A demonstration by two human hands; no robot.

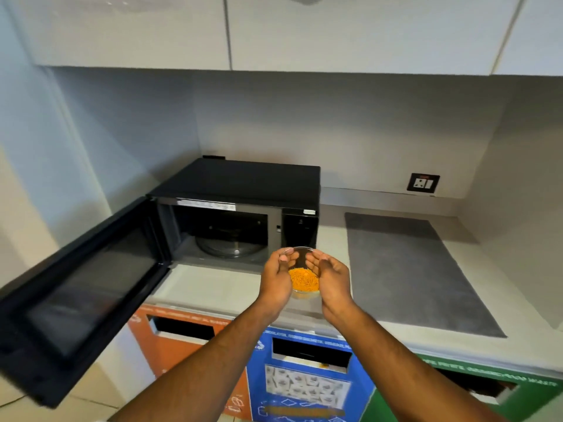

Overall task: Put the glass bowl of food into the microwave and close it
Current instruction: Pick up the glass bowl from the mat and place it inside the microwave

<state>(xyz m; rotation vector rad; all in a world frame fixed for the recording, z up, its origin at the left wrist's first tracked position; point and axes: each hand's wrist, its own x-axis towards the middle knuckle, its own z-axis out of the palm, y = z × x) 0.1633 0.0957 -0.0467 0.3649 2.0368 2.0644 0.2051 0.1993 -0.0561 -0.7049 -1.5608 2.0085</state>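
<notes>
A small glass bowl (301,277) with orange shredded food in it is held between both hands above the counter's front edge. My left hand (275,280) cups its left side and my right hand (332,283) cups its right side. The black microwave (243,184) stands on the counter just behind and to the left of the bowl. Its door (79,293) is swung wide open to the left. Inside, the glass turntable (227,246) shows, with nothing on it.
A grey mat (411,275) lies on the counter (213,287) to the right. A wall socket (423,182) sits above it. Under the counter are orange (170,354), blue (304,388) and green (457,394) waste bins. White cabinets (335,32) hang overhead.
</notes>
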